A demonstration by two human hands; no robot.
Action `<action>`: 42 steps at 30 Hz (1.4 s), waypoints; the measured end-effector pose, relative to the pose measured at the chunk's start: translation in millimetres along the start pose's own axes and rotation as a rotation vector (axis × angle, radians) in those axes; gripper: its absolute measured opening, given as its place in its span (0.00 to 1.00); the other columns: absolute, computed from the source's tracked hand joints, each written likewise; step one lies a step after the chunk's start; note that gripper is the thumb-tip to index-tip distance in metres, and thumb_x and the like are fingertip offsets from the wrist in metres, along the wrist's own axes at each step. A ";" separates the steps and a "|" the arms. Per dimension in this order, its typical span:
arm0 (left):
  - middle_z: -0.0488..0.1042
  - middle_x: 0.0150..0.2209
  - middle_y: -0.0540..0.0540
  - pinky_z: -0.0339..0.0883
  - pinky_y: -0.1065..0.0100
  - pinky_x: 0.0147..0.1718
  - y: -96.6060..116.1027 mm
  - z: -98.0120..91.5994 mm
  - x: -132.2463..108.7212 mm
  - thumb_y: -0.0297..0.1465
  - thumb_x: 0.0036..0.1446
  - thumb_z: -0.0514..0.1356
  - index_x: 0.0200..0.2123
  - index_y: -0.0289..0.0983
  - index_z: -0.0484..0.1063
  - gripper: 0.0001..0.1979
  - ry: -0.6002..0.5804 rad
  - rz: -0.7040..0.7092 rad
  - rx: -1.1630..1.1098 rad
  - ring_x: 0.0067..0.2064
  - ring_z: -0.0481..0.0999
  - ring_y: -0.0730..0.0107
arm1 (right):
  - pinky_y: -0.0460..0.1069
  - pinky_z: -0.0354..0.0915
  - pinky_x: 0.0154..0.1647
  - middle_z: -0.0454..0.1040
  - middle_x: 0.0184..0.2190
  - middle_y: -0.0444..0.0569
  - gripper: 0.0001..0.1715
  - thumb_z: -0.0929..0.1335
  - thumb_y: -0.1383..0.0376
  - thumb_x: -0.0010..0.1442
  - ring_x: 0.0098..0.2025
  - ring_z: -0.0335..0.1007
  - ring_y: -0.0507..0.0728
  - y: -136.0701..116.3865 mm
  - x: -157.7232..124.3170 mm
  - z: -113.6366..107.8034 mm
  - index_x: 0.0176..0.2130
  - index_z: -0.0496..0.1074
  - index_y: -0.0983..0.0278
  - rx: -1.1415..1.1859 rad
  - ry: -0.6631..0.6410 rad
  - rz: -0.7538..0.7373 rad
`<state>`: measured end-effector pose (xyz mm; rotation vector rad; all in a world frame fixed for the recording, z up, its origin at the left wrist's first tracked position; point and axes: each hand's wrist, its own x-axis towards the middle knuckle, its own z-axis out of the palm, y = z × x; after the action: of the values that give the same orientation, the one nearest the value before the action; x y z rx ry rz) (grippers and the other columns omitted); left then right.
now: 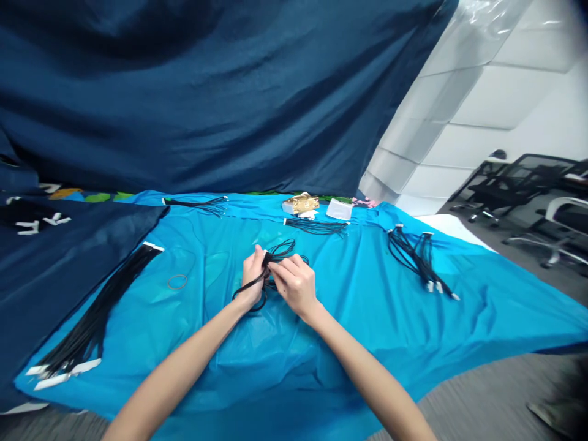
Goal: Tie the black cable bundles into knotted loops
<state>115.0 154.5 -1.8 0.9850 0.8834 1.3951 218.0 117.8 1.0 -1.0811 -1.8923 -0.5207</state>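
A looped bundle of thin black cables point(281, 247) is held between both hands above the middle of the blue cloth. My left hand point(252, 278) is closed around the bundle's left side, with a loop of cable passing over the back of its thumb side. My right hand point(296, 282) pinches the bundle from the right, fingers pressed together near the dark middle of the strands. Whether those fingertips hold a tie or only cable is hidden. A thin rubber band point(177, 282) lies on the cloth left of my left hand.
Long black cables with white connectors point(105, 300) lie at the left. Other cable bundles lie at the right point(416, 260), behind my hands point(316, 227) and at the back left point(195, 204). A gold tissue pack point(300, 203) and a white box point(339, 209) stand at the back, before a dark blue curtain point(206, 104).
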 end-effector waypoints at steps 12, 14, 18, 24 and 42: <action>0.53 0.15 0.56 0.44 0.76 0.15 1.7 1.3 -1.2 0.51 0.41 0.60 0.19 0.35 0.57 0.25 -0.066 -0.126 -0.100 0.17 0.50 0.83 | 0.48 0.63 0.41 0.74 0.40 0.47 0.07 0.64 0.69 0.58 0.43 0.63 0.54 -1.3 -2.4 1.9 0.36 0.72 0.64 -0.031 0.079 0.006; 0.54 0.16 0.56 0.44 0.76 0.15 2.5 1.0 -0.7 0.51 0.41 0.61 0.19 0.35 0.57 0.26 -0.057 -0.120 -0.106 0.17 0.50 0.83 | 0.48 0.64 0.42 0.74 0.41 0.47 0.07 0.63 0.71 0.58 0.45 0.64 0.53 -2.7 -3.1 3.5 0.36 0.71 0.65 -0.003 0.089 -0.010; 0.52 0.15 0.57 0.44 0.76 0.15 3.8 0.9 -0.4 0.51 0.41 0.61 0.19 0.35 0.55 0.26 -0.029 -0.101 -0.105 0.17 0.50 0.83 | 0.48 0.65 0.42 0.74 0.41 0.48 0.06 0.63 0.72 0.58 0.45 0.66 0.53 -5.5 -3.2 4.7 0.36 0.69 0.65 0.070 0.094 0.019; 0.52 0.16 0.57 0.45 0.75 0.16 4.2 2.9 -3.4 0.51 0.42 0.60 0.19 0.35 0.56 0.26 -0.030 -0.099 -0.094 0.18 0.49 0.83 | 0.50 0.66 0.43 0.74 0.39 0.49 0.05 0.64 0.71 0.57 0.44 0.66 0.54 -7.8 -1.4 5.8 0.34 0.69 0.65 0.130 0.106 0.110; 0.53 0.16 0.56 0.45 0.75 0.16 6.7 4.1 -4.2 0.52 0.42 0.60 0.18 0.35 0.57 0.26 0.016 -0.047 -0.098 0.18 0.50 0.82 | 0.52 0.67 0.44 0.74 0.37 0.50 0.04 0.64 0.72 0.56 0.43 0.66 0.54 -9.5 1.5 7.0 0.33 0.67 0.65 0.237 0.147 0.138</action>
<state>116.3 149.8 5.6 0.8744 0.8371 1.3951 206.3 118.3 -0.8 -0.9805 -1.6895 -0.2810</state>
